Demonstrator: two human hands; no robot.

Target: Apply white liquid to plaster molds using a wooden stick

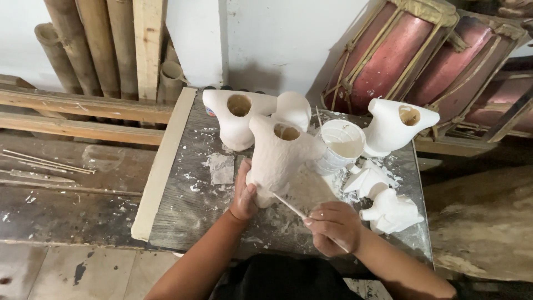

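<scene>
Left hand (244,195) fingers clasp white hollow figure (280,155) upright, table (183,205) centre. Right hand (333,226) fingers pinch thin stick (288,205), tip at base. Risk: hard prod chips figure; elbow could knock near-right pieces (391,211).

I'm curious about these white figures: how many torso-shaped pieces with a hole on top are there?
3. One at the back left, one in the middle held by the left hand, one at the back right. Smaller white pieces lie front right; others may be hidden.
</scene>
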